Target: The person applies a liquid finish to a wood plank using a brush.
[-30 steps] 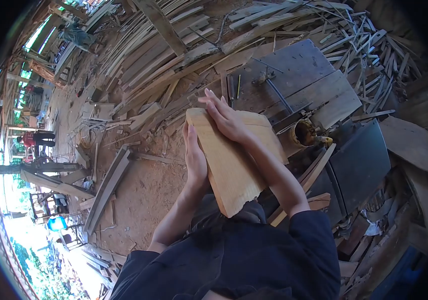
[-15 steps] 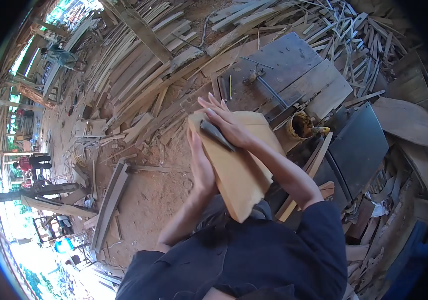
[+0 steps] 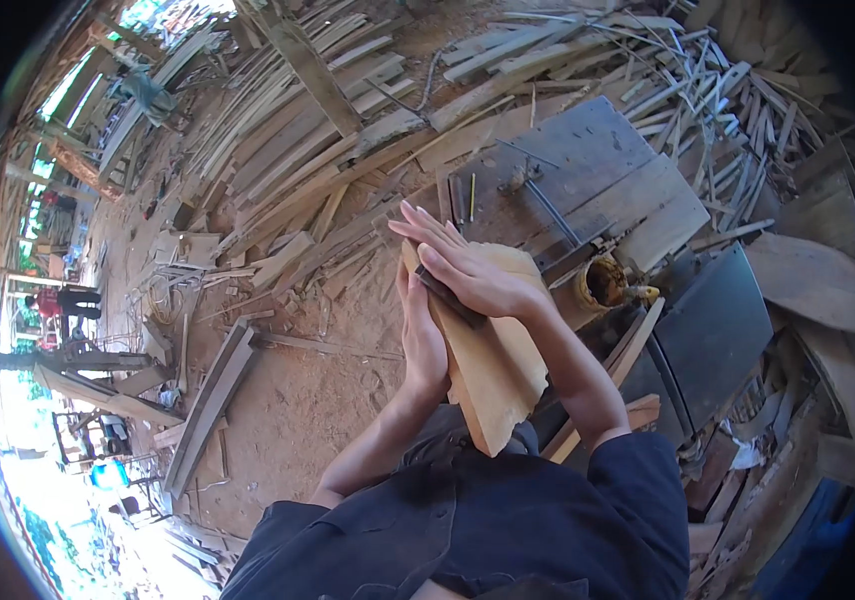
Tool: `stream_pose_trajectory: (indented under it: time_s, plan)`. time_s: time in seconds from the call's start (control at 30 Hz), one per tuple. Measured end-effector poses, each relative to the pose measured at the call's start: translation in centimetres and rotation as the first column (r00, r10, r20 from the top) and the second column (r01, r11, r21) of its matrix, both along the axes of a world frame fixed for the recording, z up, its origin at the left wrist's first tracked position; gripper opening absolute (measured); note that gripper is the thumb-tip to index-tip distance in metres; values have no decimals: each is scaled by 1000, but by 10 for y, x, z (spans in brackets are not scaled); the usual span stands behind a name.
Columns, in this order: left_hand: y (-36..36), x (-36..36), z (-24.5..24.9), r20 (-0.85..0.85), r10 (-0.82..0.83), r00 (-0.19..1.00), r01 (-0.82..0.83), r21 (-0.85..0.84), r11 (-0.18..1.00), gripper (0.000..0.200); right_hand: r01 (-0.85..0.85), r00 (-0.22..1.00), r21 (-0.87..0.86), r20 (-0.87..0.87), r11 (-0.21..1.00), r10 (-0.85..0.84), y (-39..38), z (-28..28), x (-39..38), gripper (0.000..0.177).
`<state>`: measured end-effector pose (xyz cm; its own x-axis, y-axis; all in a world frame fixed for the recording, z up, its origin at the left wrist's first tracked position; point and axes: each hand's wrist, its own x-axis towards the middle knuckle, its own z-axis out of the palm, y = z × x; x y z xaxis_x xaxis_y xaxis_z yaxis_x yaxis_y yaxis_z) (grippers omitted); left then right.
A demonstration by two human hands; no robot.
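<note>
A pale, thick wooden block (image 3: 493, 375) with a ridge along its face and a ragged near end tilts in front of my chest. My left hand (image 3: 426, 345) grips its left side, fingers stretched along the edge. Over the upper part lies my right hand (image 3: 478, 280), fingers nearly straight and pressing down a dark folded sheet that looks like sandpaper (image 3: 456, 305). Most of this sheet is hidden under the palm. The fingertips of both hands come close together at the block's far end.
Beyond the block stands a worn wooden worktable (image 3: 588, 150) with a metal clamp (image 3: 553, 215) on it. A stained pot (image 3: 603, 280) holding a brush is to the right, near a dark panel (image 3: 718, 310). Stacked planks and scraps surround the dirt floor; people are far left.
My right hand has shifted slightly toward me with the dark sheet, now covering more of it. The block has moved a little right and turned steeper, the left hand staying on its side.
</note>
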<state>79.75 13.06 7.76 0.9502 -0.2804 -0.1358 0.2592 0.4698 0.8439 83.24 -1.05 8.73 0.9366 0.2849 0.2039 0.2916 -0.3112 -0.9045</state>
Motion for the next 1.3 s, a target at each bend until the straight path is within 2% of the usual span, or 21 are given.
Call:
stream_pose_trajectory:
  time_s: [0.03,0.1,0.13,0.2,0.23,0.3,0.37,0.43,0.47,0.53,0.6,0.63,0.7,0.8,0.83,0.87,0.93,1.0,1.1,1.17,1.3]
  plan:
    - [0,-2,5,-32,10,999,-9,37,999,56,-12,1000,-2,10,1000,12,3,2,-1,57]
    - [-2,-2,9,-51,26,998,-22,69,997,57,28,995,96,-96,995,-19,6,7,0,56]
    - [-4,-2,10,-42,19,999,-16,54,998,57,22,996,94,-88,995,-14,8,6,2,56]
    - [-6,-4,9,-29,11,1000,-10,39,999,57,-12,999,294,45,956,-2,13,5,5,54]
    - [-7,-4,8,-4,10,1000,-9,69,998,57,-11,999,294,50,956,-3,14,5,3,54]
    - [-8,-4,7,34,0,999,-3,99,995,57,2,959,29,282,1000,-10,12,9,1,53]
    - [-1,-6,7,-74,-25,997,39,186,982,57,48,959,-11,282,999,-43,15,14,-3,53]
    - [-7,-6,14,-41,-12,999,18,143,990,58,91,957,-52,279,994,-73,15,15,-1,53]
    - [-10,-5,16,-12,10,1000,-9,96,995,58,129,961,-85,256,988,-104,14,11,5,53]
    - [-10,-5,15,-14,17,1000,-15,125,992,58,161,964,-117,231,980,-131,11,-5,23,54]
    - [-7,-4,10,-17,21,1000,-18,152,988,59,224,974,-114,-12,968,-227,7,-21,43,55]
    - [-4,-2,6,-72,-13,997,19,92,996,60,223,974,-116,-13,968,-226,9,-26,44,55]
    - [-3,-2,7,-123,-48,991,52,27,998,61,242,957,5,-168,970,-238,15,-31,46,58]
    - [-3,0,19,-81,-45,996,47,17,999,63,263,958,5,-116,965,-261,29,-22,7,59]
    - [0,1,18,-32,-38,999,40,65,997,63,281,959,6,-50,960,-280,36,-21,-10,61]
    - [1,1,16,16,-34,999,32,112,993,63,279,959,5,-54,960,-279,39,-21,-20,61]
    - [-1,-1,18,2,-43,999,42,106,993,63,315,947,93,-89,944,-308,40,-15,-31,57]
    - [-5,-3,24,-81,4,997,2,73,997,63,333,943,119,-71,935,-326,41,-11,-17,56]
    - [1,-3,20,-173,-49,984,62,74,995,63,346,931,58,-142,936,-335,36,-17,30,58]
    - [-4,-9,28,-170,-55,984,67,70,995,64,376,909,56,-218,925,-356,34,-29,64,63]
    - [-1,-5,25,-131,-64,989,74,74,995,65,383,905,-70,-172,921,-389,39,-21,49,64]
